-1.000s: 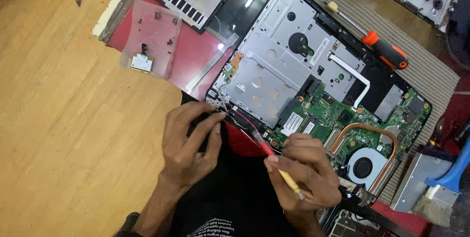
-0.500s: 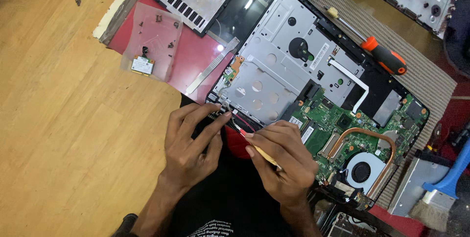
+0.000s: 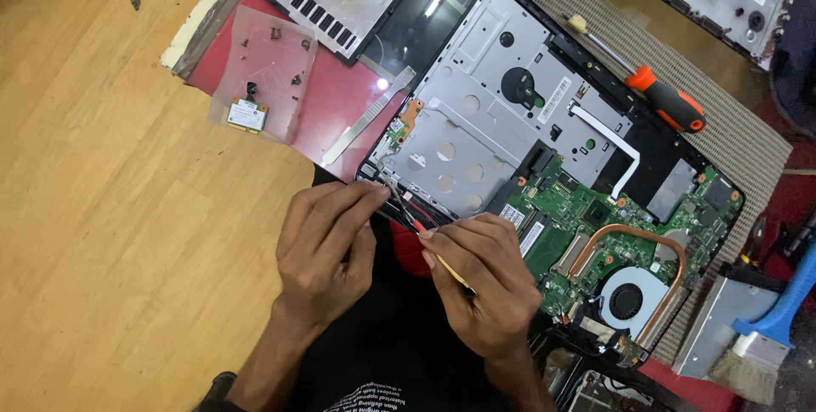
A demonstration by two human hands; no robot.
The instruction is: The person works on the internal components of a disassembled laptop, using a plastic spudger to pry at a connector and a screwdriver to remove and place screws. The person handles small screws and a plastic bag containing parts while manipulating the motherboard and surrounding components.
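the right hand (image 3: 483,289) pinches a thin screwdriver (image 3: 406,212), fingers closed round its yellowish handle, the shaft running toward 10 o'clock to the near-left corner of the opened laptop (image 3: 544,157). the left hand (image 3: 323,250) lies just beside it at 9 o'clock, fingertips curled narrow against that same corner; whether it grips anything i cannot tell. the tool's tip and the part under it are hidden by the fingers. since half a second ago the right hand has drawn back slightly toward 5 o'clock, the left barely shifted. at 2 o'clock lie the cooling fan (image 3: 627,300) and an orange-handled screwdriver (image 3: 654,97); at 11 o'clock a clear bag of screws (image 3: 272,72) on a red mat (image 3: 327,106). a blue brush (image 3: 769,327) is cut off at 3 o'clock. wooden floor (image 3: 102,208) spreads at 9 o'clock.
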